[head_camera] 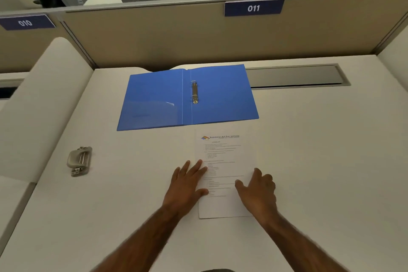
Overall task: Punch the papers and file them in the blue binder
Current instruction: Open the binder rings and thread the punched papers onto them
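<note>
A blue binder (159,99) lies open and flat on the white desk, its metal ring clasp (194,92) on the spine. Just in front of it lies a printed stack of papers (223,152) with a coloured logo at the top. My left hand (187,185) rests flat on the papers' left edge, fingers spread. My right hand (258,192) sits on the papers' right edge, fingers curled over it. A grey metal hole punch (79,160) stands apart at the left of the desk.
A beige partition (176,35) with blue tags 010 and 011 backs the white desk (320,161). A grey cable tray lid (295,76) is set into the desk at the back right. A white divider (42,104) bounds the left side.
</note>
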